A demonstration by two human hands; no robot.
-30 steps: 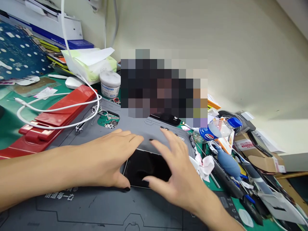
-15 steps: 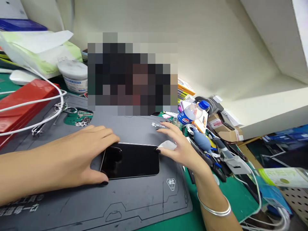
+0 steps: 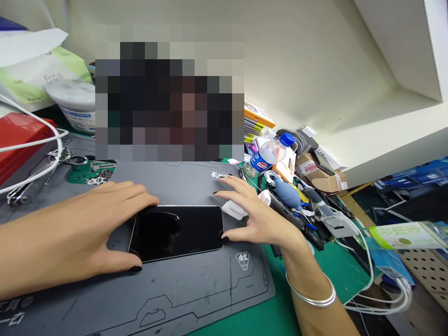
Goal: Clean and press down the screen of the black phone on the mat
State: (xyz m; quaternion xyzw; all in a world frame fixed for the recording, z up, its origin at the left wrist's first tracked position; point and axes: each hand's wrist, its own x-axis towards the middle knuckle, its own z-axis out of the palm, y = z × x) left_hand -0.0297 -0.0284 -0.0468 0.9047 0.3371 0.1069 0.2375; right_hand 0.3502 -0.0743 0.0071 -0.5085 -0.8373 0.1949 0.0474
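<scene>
A black-screened smartphone (image 3: 178, 235) lies face up on the grey work mat (image 3: 196, 284). My left hand (image 3: 115, 224) holds its left end, fingers at the far edge and thumb by the near corner. At the right end, my right hand (image 3: 255, 212) has its thumb touching the short edge near the lower corner, while its other fingers are spread in the air over the mat. Behind that hand lies a crumpled white tissue (image 3: 234, 211), partly covered by it.
Tweezers and scissors (image 3: 65, 156) lie at left beside a red box (image 3: 23, 140), with a white cable (image 3: 31, 148) looping over. To the right are a Pepsi bottle (image 3: 268, 158), a blue air blower (image 3: 289, 193) and cluttered tools. A blurred-out person sits opposite.
The view has turned slightly, shifting everything left. My right thumb has slid from the upper right corner of the smartphone down toward the lower one. My left hand keeps its hold.
</scene>
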